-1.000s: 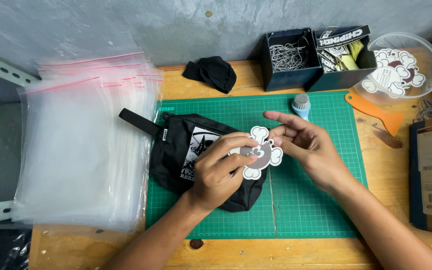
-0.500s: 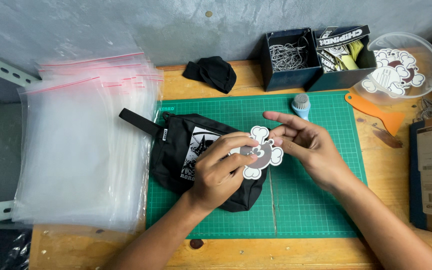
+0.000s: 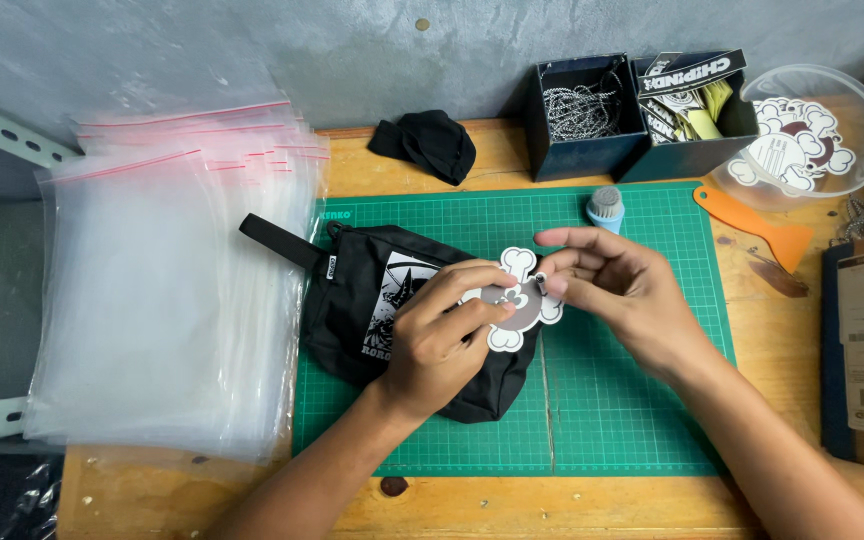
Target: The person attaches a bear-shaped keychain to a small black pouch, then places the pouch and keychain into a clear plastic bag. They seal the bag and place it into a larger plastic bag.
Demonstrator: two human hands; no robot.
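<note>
A grey wall stands behind the wooden worktop. Over the green cutting mat (image 3: 632, 400), near its middle, the left hand (image 3: 442, 335) pinches the skull-shaped tag (image 3: 515, 300); the right hand (image 3: 622, 285) grips its edge. Steady, light fingers seem best above the black pouch (image 3: 352, 310).

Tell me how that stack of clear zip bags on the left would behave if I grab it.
The stack of clear zip bags looks thin and glossy, so it would probably slide apart rather than lift as one. It already overhangs the wooden table on the left, so it likely droops floppy. Probably very light.
</note>
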